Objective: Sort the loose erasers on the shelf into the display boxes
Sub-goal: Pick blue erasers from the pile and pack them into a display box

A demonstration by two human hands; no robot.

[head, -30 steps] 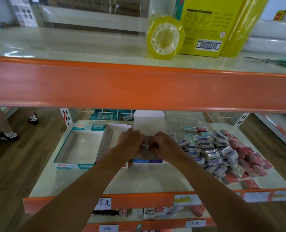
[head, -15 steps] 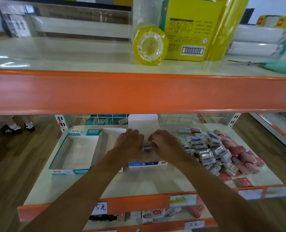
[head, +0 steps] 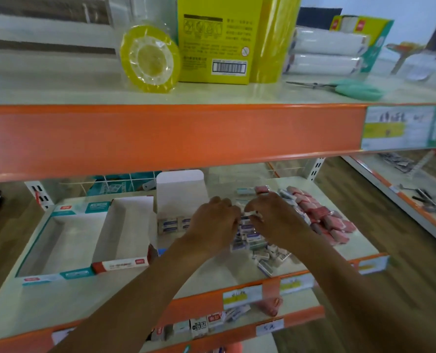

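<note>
shelf [head: 109,296], tag [head: 270,327] "5元" below; left hand [head: 213,221], right hand [head: 275,217] curled over erasers [head: 265,254] (grip unclear).

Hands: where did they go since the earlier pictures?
Both hands moved right, off the blue-fronted box and onto the loose eraser pile. The left hand and right hand now curl their fingers among the erasers; whether either grips one is unclear. The boxed erasers now show. The teal box, red-fronted box and pile stayed put.

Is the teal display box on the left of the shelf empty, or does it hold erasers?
Empty: the teal display box shows only its bare pale bottom, and nothing lies inside it.
</note>
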